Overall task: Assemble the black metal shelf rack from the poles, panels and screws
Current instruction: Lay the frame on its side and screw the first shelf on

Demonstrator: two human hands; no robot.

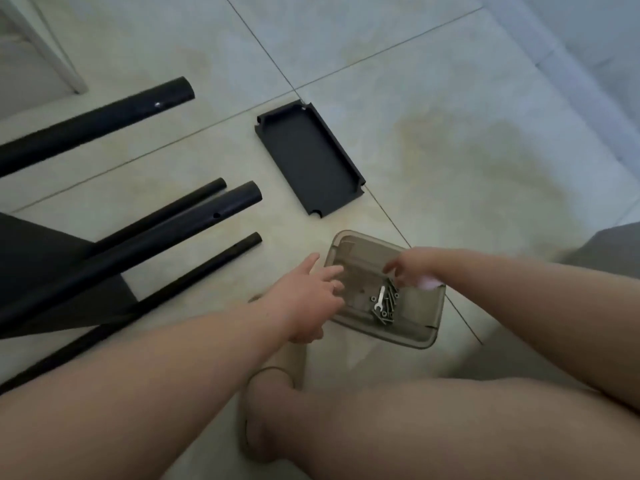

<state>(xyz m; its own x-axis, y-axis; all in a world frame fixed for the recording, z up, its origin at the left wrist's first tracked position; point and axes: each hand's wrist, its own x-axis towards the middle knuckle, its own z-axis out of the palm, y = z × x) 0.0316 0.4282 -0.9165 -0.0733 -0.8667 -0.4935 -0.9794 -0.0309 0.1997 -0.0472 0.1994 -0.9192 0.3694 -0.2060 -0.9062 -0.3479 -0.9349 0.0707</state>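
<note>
A clear brown plastic tray point(420, 323) lies on the tiled floor and holds several silver screws point(388, 304) and a small flat wrench point(381, 296). My left hand point(308, 292) reaches to the tray's left rim with fingers stretched out. My right hand point(412, 268) hovers over the tray just above the screws, fingers loosely bent; whether it holds a screw is hidden by blur. A small black metal panel point(310, 157) lies upside up beyond the tray. Several black poles point(145, 240) lie to the left, some across a larger black panel point(31, 258).
My bare legs and a beige slipper point(277, 382) fill the lower part of the view. A white furniture leg point(65, 64) stands at the top left. Open floor tiles point(485, 150) stretch to the right of the small panel.
</note>
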